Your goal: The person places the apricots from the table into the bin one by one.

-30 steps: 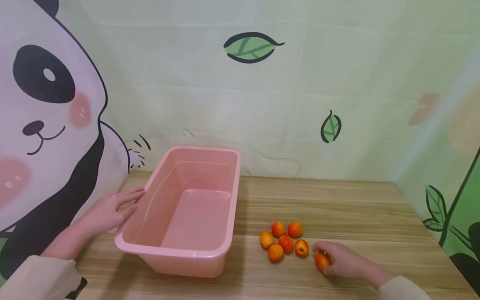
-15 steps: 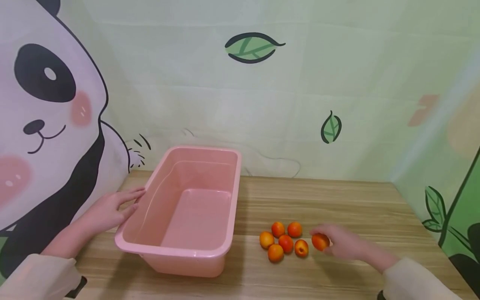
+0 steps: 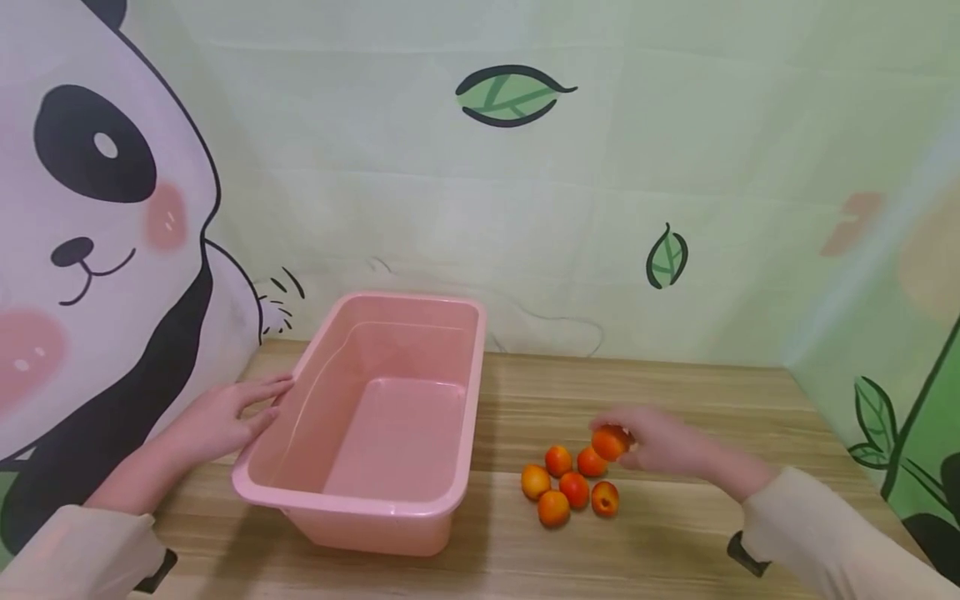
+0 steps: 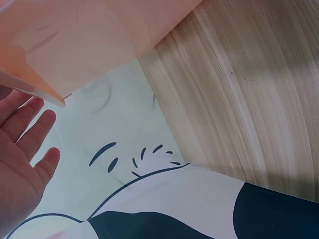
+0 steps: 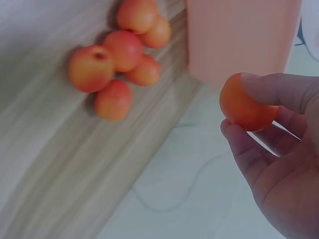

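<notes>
Between thumb and fingers, my right hand (image 3: 663,440) holds an orange-red apricot (image 5: 246,104), raised above the table. Below and left of it, several more apricots (image 3: 573,490) lie in a loose cluster; one (image 5: 92,68) turns its dark stem hollow upward. My left hand (image 3: 217,423) rests its fingertips against the left rim of a pink plastic basin (image 3: 356,505). In the left wrist view the fingers (image 4: 37,127) look nearly straight at the rim, partly behind it. The basin's visible inside holds nothing.
Basin and apricots stand on a wood-grain table (image 3: 675,392). Behind it hangs a pale green backdrop (image 3: 360,167) with leaf drawings and a large panda (image 3: 97,208) at left. The basin is left of the apricots, its tall side facing them.
My right hand has lifted the apricot off the table and carried it up and left, from right of the cluster to above its far edge. The left hand stays at the rim.
</notes>
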A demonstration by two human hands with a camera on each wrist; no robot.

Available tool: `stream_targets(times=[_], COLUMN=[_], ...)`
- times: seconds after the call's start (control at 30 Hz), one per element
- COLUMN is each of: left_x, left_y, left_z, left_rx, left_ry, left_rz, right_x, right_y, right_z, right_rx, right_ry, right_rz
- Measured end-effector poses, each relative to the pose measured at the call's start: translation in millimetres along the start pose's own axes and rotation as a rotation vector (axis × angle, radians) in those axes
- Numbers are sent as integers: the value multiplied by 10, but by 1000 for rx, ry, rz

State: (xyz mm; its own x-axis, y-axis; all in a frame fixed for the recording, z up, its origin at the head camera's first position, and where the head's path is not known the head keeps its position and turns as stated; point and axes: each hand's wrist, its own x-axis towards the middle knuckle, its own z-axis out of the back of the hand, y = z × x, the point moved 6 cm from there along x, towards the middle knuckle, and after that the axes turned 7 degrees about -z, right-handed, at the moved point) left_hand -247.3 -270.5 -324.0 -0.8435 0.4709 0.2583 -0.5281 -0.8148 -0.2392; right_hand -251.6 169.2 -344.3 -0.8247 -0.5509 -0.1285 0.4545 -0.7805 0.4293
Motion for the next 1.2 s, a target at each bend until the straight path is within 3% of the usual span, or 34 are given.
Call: stream_targets(times=[0.5, 0.67, 0.8, 1.03, 1.2], left_x=[8, 8, 13, 13, 23], left_y=[22, 5, -8, -23, -22], left_z=[1, 10, 12, 18, 17], left_rx=[-10, 0, 0, 6, 11], left_ry=[18, 8, 9, 10, 15], left_rz=[12, 4, 1, 0, -10], right_x=[364, 519, 650, 851, 997], right_y=[652, 899, 1063, 1335, 1489], right_z=[294, 364, 349, 284, 206], right_rx=[-78, -80, -67, -66, -69], right_ry=[-19, -24, 4, 35, 54], right_rz=[147, 159, 146, 214, 218])
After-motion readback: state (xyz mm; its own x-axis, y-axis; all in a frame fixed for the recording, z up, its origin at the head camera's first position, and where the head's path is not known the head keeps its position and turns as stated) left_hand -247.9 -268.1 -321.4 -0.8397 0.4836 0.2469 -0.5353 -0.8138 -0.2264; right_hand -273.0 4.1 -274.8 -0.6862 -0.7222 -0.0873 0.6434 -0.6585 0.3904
